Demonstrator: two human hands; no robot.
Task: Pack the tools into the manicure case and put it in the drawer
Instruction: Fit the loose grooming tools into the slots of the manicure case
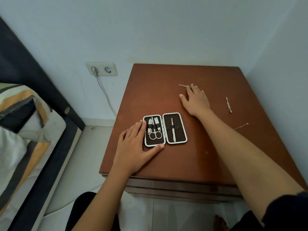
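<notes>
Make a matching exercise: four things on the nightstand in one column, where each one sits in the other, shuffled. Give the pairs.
1. scissors
2. tweezers
3. left hand
4. double-ended tool

A. right half of the open case
B. loose on the nightstand, right of the right hand
C. left half of the case
D. on the case's left edge

1-C, 2-A, 3-D, 4-B

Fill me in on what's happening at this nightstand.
A person is packing a manicure case lying open on the nightstand. The left hand steadies the case, which already holds scissors, clippers and tweezers. The right hand reaches a thin tool. Two more tools lie loose.
</notes>
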